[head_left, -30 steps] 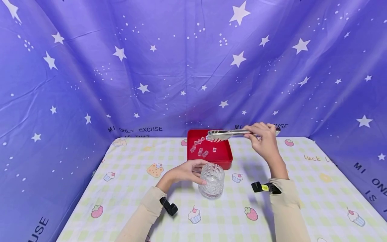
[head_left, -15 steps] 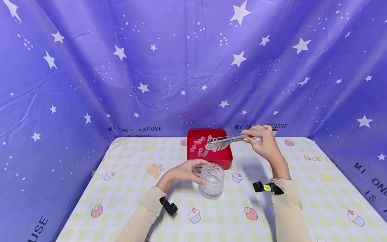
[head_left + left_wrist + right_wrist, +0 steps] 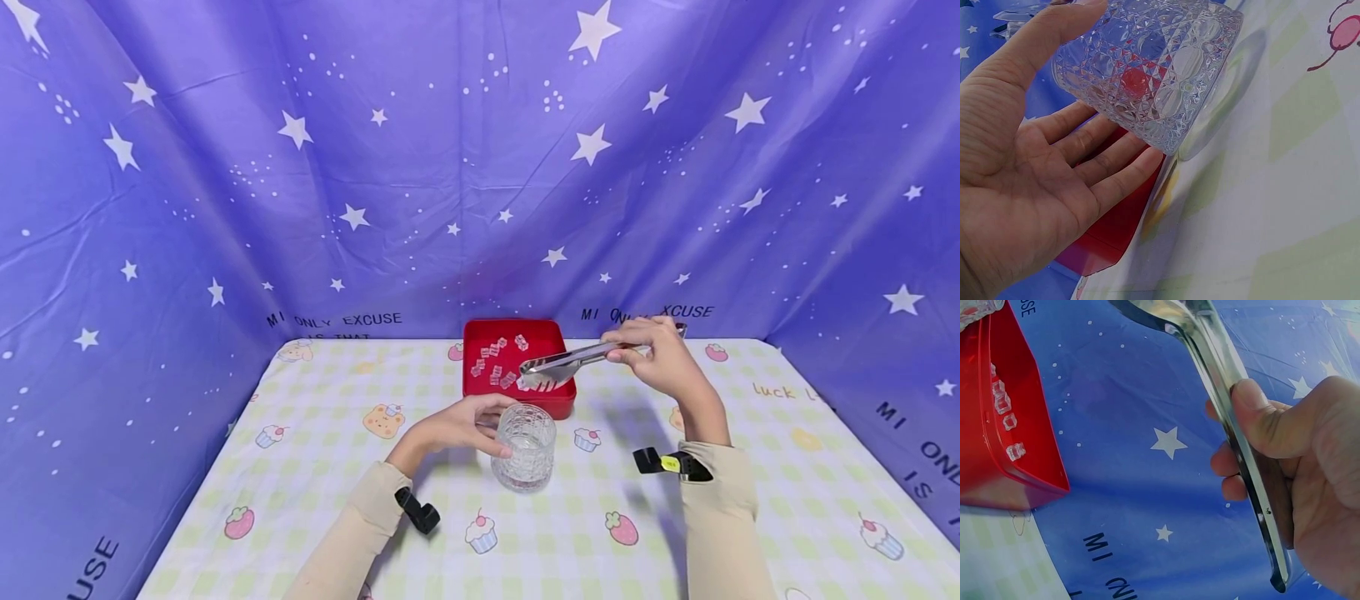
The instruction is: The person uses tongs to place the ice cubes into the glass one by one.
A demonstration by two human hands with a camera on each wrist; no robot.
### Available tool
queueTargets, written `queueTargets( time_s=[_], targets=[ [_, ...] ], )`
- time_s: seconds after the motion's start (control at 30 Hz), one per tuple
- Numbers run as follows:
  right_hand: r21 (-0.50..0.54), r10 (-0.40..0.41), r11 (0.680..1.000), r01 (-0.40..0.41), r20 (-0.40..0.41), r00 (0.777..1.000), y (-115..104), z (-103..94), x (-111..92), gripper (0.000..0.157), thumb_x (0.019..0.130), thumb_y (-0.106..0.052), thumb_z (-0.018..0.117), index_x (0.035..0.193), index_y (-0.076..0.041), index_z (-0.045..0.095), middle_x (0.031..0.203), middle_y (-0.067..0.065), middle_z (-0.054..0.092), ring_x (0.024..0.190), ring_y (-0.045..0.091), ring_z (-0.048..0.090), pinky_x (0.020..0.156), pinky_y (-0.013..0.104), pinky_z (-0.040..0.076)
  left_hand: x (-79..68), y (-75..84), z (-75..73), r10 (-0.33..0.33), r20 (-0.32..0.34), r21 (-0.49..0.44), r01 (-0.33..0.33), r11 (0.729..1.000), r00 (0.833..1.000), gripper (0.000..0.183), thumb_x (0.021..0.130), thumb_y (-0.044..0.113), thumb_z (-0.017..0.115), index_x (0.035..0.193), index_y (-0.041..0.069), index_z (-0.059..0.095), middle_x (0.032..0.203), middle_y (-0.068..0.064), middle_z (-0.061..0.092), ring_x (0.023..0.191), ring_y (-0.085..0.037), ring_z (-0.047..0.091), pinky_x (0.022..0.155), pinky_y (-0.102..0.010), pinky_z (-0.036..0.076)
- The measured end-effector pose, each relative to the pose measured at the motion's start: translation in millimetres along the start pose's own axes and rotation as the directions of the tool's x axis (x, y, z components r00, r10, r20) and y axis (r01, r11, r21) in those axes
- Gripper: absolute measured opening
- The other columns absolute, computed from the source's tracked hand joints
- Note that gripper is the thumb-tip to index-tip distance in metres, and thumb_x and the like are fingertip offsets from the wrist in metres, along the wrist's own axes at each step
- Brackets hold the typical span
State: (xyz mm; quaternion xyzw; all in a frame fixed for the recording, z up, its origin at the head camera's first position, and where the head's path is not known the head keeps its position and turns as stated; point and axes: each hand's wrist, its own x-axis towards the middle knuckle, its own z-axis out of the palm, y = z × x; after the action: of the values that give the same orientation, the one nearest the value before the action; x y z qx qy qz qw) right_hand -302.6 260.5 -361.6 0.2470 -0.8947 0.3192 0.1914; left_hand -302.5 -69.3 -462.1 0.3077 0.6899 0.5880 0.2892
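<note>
A clear textured glass (image 3: 527,454) stands upright on the table in front of the red tray (image 3: 561,407). My left hand (image 3: 459,427) holds it from the left, thumb on the near side and fingers behind. In the left wrist view the glass (image 3: 1147,69) sits between thumb and fingers. My right hand (image 3: 662,358) grips metal tongs (image 3: 573,360), tilted down to the left. Their tips are over the tray's front right part, with a small clear piece seemingly at the ends. Several clear cubes (image 3: 495,377) lie in the tray; more may be hidden behind the tongs.
A checked tablecloth (image 3: 300,517) with cupcake and strawberry prints covers the table. A blue star-patterned curtain (image 3: 420,167) hangs right behind the tray and along both sides. The glass stands close to the tray's front wall.
The tongs have moved down and toward me, from the tray's back to its front right part, uncovering a cube at the back. The left hand and the glass have stayed put.
</note>
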Motion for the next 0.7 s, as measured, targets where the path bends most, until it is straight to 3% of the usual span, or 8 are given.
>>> queueTargets(
  time_s=[0.33, 0.7],
  targets=[
    [-0.028, -0.045, 0.998, 0.047, 0.084, 0.995, 1.0, -0.9, 1.7, 0.016, 0.084, -0.004, 0.078, 0.100, -0.005, 0.081, 0.079, 0.000, 0.069, 0.072, 0.009, 0.048, 0.086, 0.035, 0.026, -0.5, 1.8, 0.0, -0.019, -0.013, 0.009, 0.019, 1.000, 1.000, 0.066, 0.084, 0.000, 0.079, 0.144, 0.006, 0.052, 0.139, -0.015, 0.061, 0.129, -0.024, 0.058, 0.107, -0.034, 0.053],
    [-0.053, -0.054, 0.997, 0.063, 0.157, 0.986, 4.2, 3.6, 3.4, 0.018, 0.080, -0.002, 0.081, 0.097, -0.007, 0.082, 0.068, -0.009, 0.058, 0.067, 0.006, 0.041, 0.080, 0.033, 0.026, 0.1, 0.0, -0.7, -0.034, -0.023, 0.031, 0.034, 0.999, 0.999, 0.069, 0.085, 0.001, 0.078, 0.147, 0.004, 0.049, 0.143, -0.016, 0.058, 0.134, -0.028, 0.056, 0.108, -0.035, 0.053]
  ],
)
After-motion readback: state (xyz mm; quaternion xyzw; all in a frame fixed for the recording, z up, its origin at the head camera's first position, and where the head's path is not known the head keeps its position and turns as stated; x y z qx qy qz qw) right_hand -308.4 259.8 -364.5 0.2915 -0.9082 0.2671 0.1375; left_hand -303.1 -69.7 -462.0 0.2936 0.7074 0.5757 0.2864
